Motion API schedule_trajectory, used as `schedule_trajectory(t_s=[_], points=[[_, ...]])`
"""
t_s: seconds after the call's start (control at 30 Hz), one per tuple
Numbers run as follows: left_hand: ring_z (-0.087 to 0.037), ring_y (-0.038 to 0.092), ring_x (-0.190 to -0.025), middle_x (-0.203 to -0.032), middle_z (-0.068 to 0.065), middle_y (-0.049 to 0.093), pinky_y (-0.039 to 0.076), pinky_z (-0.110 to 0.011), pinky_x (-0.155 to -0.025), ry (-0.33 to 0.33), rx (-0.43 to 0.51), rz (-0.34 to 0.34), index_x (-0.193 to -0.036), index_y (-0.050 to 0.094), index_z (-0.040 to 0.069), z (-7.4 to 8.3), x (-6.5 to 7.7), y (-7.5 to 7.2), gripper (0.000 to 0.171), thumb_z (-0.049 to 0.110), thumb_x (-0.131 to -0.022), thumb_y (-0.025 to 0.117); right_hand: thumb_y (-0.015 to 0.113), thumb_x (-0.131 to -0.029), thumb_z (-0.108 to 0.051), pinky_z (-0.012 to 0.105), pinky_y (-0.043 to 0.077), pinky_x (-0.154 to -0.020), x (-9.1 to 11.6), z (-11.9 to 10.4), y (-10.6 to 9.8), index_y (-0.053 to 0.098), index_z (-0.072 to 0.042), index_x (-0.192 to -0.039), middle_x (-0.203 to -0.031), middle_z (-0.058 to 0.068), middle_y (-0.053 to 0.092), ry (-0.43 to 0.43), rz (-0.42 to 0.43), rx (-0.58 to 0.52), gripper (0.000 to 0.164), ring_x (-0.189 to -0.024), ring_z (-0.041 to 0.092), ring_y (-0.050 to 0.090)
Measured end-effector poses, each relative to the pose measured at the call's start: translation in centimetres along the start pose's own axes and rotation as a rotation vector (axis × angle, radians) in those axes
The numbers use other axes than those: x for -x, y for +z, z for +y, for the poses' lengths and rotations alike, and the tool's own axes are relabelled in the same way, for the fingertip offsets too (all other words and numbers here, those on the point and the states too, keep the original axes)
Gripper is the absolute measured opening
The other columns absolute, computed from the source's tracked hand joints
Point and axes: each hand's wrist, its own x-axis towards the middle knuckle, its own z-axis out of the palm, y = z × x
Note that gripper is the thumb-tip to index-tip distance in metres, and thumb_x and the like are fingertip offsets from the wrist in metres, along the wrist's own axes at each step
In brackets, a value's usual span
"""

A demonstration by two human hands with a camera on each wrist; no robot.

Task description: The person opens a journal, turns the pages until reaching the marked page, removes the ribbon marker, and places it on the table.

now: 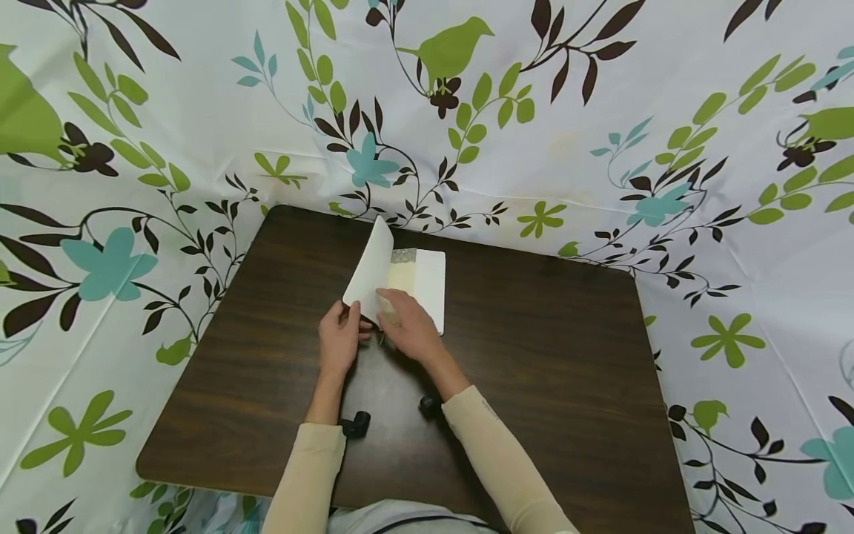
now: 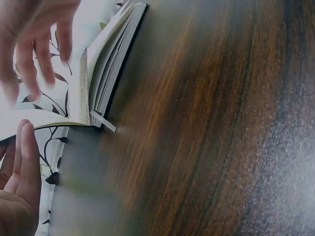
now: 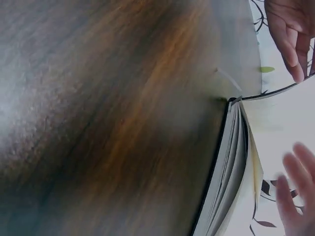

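The left hand (image 1: 339, 340) grips an open notebook (image 1: 431, 289); the right hand (image 1: 408, 326), fingers extended but blurred, partly hides it.

In the head view, looking forward and down from well above the near side of the notebook (image 1: 431, 293), far enough off to take in most of the table (image 1: 540, 356) around it. In both wrist views, low, close and slanted toward the notebook's near edge, with table right of it in the left one, left of it in the right; shared there, that edge and its ribbon (image 2: 104, 121).
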Motion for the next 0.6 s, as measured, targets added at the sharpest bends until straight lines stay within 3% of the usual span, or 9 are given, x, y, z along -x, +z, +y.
schedule_trajectory(t_s=[0.1,0.2,0.37,0.6], points=[[-0.051,0.067,-0.086,-0.088,-0.036,0.064,0.055,-0.057,-0.069,0.002,-0.018,0.004,-0.086,0.049,-0.007,1.0,0.3,0.2,0.034,0.022,-0.105,0.053,0.056,-0.101,-0.034,0.036,0.052,-0.071,-0.3,0.5,-0.8,0.062,-0.025,-0.129,-0.109,-0.007,0.066,0.183,0.176,-0.108,0.03,-0.091,0.01,0.064],[-0.053,0.067,-0.085,-0.087,-0.036,0.064,0.055,-0.058,-0.069,0.012,-0.024,0.021,-0.086,0.049,-0.008,1.3,0.5,0.3,0.034,0.02,-0.105,0.053,0.056,-0.1,-0.036,0.035,0.047,-0.057,-0.9,1.5,-1.6,0.066,-0.021,-0.119,-0.094,-0.007,0.066,0.343,0.245,-0.203,0.026,-0.069,0.012,0.061],[-0.053,0.067,-0.085,-0.088,-0.035,0.062,0.054,-0.059,-0.069,0.012,-0.005,0.031,-0.084,0.046,-0.008,1.4,0.5,0.3,0.035,0.019,-0.105,0.052,0.058,-0.098,-0.043,0.035,0.046,-0.057,-2.0,3.1,-2.3,0.065,-0.019,-0.121,-0.094,-0.006,0.067,0.51,0.17,-0.266,0.034,-0.068,0.014,0.063],[-0.053,0.067,-0.086,-0.092,-0.036,0.062,0.055,-0.057,-0.07,-0.002,0.006,0.016,-0.088,0.047,-0.012,1.1,0.6,0.3,0.038,0.021,-0.105,0.053,0.064,-0.097,-0.031,0.042,0.058,-0.07,-2.5,3.7,-2.5,0.068,-0.009,-0.116,-0.1,0.01,0.072,0.585,0.084,-0.554,0.029,-0.079,0.032,0.072]])
